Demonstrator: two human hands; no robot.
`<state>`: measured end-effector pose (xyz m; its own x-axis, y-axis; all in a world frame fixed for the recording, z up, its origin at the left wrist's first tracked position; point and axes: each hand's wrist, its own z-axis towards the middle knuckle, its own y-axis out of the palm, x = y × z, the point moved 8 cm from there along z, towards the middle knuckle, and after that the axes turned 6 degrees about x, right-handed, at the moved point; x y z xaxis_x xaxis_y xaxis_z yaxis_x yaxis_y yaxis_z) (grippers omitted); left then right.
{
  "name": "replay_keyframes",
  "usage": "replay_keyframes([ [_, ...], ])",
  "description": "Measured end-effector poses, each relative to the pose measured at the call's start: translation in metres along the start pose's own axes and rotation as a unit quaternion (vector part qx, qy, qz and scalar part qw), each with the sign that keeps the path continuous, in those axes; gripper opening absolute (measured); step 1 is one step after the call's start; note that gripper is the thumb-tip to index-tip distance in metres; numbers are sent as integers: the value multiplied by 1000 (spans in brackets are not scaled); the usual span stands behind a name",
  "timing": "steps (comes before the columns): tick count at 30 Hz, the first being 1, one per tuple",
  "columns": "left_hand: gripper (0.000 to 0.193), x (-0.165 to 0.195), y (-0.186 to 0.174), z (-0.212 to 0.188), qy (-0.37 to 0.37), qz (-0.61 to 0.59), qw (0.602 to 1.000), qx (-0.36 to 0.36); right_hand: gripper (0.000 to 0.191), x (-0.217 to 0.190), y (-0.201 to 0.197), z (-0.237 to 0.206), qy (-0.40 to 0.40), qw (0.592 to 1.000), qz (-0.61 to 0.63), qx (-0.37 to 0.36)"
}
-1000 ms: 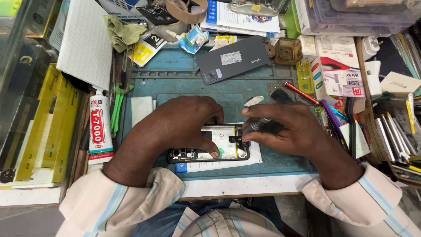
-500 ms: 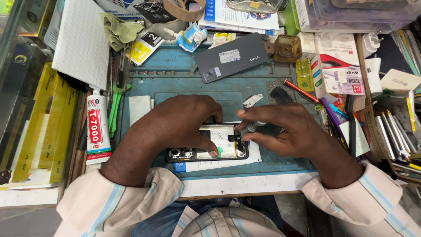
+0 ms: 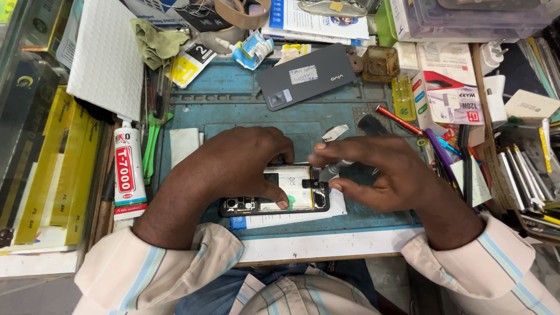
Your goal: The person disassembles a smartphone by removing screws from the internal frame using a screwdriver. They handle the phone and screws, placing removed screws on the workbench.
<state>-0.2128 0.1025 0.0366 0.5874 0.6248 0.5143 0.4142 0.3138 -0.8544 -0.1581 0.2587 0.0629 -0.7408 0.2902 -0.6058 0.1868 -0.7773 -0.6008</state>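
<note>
The phone [image 3: 274,198] lies on the blue mat [image 3: 233,116], back already off, insides showing, left hand [image 3: 233,169] pressing it flat, right hand [image 3: 379,175] pinching a screwdriver [image 3: 333,169] at its end.

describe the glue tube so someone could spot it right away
Start at the blue work mat in the middle of the bench and look just past its left edge. A white glue tube lies there lengthwise, beside green-handled tweezers. Its red label and black cap set it apart.
</note>
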Motion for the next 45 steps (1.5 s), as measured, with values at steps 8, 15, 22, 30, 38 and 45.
replay_keyframes([
  [8,62,-1,1,3,-11,-1,1000,-4,55,3,-2,1,12,1000,-20,13],
  [15,61,0,0,2,-1,0,1000,1,60,4,-2,2,15,997,-65,30],
  [22,61,0,1,4,-10,-4,1000,-6,57,6,-4,0,14,994,-102,36],
  [30,61,2,0,3,1,-1,1000,-1,56,5,-18,-6,14,991,-80,109],
  [38,71,25,-9,-4,66,5,997,32,52,14,-44,-12,23,968,-138,210],
  [45,65,59,3,-3,174,22,984,41,44,25,-70,-27,75,953,-103,273],
])
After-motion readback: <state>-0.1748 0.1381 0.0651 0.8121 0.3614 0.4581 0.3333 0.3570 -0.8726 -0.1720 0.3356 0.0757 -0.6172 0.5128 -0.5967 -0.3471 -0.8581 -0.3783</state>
